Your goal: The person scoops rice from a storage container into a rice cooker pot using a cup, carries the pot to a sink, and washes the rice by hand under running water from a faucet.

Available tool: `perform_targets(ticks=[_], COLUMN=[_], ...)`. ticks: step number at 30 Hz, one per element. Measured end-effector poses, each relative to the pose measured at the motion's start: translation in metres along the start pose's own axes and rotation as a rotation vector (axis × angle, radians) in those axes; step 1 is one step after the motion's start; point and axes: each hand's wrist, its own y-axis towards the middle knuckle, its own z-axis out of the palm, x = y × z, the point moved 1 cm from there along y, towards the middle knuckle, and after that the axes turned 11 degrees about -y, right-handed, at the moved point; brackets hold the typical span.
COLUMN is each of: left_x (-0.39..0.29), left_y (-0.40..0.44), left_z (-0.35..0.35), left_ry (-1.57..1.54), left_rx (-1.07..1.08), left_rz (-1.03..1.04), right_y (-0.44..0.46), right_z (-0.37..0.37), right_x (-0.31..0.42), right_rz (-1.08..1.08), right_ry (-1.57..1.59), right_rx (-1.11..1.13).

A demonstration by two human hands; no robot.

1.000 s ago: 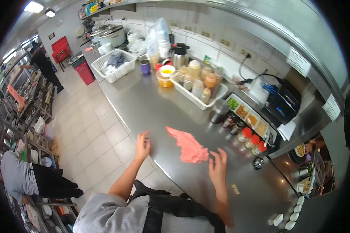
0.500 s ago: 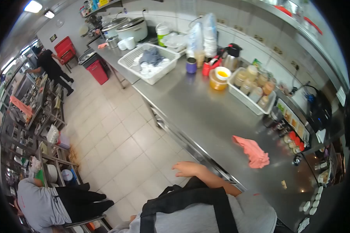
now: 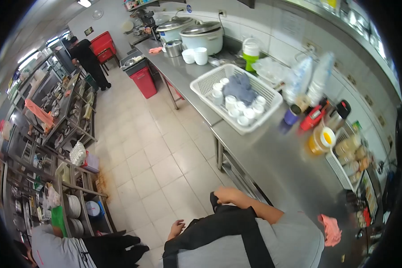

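My right hand (image 3: 226,195) hangs in front of my body, beside the counter edge. Its back faces up and its fingers point down, mostly out of sight. A dark shape next to them cannot be made out. Low over the floor, my left hand (image 3: 177,228) shows loosely bent fingers, slightly apart, with nothing in them. The steel counter (image 3: 272,165) runs along my right side. On it stands a white plastic basket (image 3: 200,89) with several small white containers (image 3: 240,107) and a grey-blue cloth (image 3: 240,88). A pink cloth (image 3: 330,230) lies near my right shoulder.
Further along are white bowls (image 3: 194,56), a lidded cooker (image 3: 203,40) and a red bin (image 3: 144,82). Sauce bottles (image 3: 350,156) stand at right. Shelves (image 3: 82,192) line the left. One person (image 3: 62,250) is close at left, another (image 3: 90,60) farther back.
My view has turned left and advanced along the counter, so the basket looks nearer and the pink cloth lower right. My left hand has come into fuller view. My right hand's fingers have turned downward.
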Motion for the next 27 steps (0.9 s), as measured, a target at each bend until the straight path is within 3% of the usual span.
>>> perform_targets(ticks=[2, 4, 6, 8, 9, 12, 16, 18, 21, 23, 24, 25, 26, 27], left_x=[-0.028, -0.047, -0.059, -0.022, -0.023, -0.043, -0.096, -0.131, -0.18, -0.211, -0.23, -0.252, -0.313, -0.355], left_y=[0.019, 0.034, 0.038, 0.064, 0.074, 0.13, 0.212, 0.248, 0.316, 0.367, 0.393, 0.418, 0.49, 0.535], left_z=[-0.046, -0.088, -0.117, -0.145, -0.152, -0.167, -0.202, -0.235, -0.303, -0.355, -0.381, -0.401, -0.432, -0.434], left_ry=[-0.004, -0.04, -0.099, -0.547, -0.424, 0.108, 0.243, 0.262, 0.336, 0.467, 0.606, 0.667, 0.669, 0.255], left_rx=[-0.106, -0.381, -0.624, -0.763, -0.777, -0.553, -0.366, -0.316, -0.252, -0.172, -0.081, -0.012, -0.262, -0.437], left_rz=[-0.039, -0.039, 0.036, -0.055, -0.141, -0.271, -0.224, -0.207, -0.176, 0.005, 0.337, 0.809, -0.01, -0.063], right_y=[0.054, 0.106, 0.156, 0.201, 0.224, 0.28, 0.367, 0.393, 0.406, 0.432, 0.442, 0.447, 0.453, 0.445], right_z=[-0.066, -0.126, -0.189, -0.234, -0.253, -0.309, -0.35, -0.38, -0.448, -0.472, -0.482, -0.495, -0.51, -0.538], right_x=[-0.003, -0.009, -0.005, 0.006, 0.011, 0.015, -0.012, -0.035, -0.071, -0.113, -0.134, -0.157, -0.182, -0.198], right_rz=[-0.068, -0.245, -0.258, -0.326, -0.387, -0.457, -0.462, -0.347, -0.227, -0.052, 0.033, 0.117, 0.199, 0.261], right_ry=[-0.091, 0.056, -0.039, -0.068, -0.05, -0.022, 0.063, 0.084, 0.384, 0.26, 0.195, 0.239, 0.285, 0.271], right_rx=[0.005, -0.229, -0.17, -0.177, -0.225, -0.203, -0.2, -0.152, -0.229, -0.443, -0.542, -0.632, -0.723, -0.79])
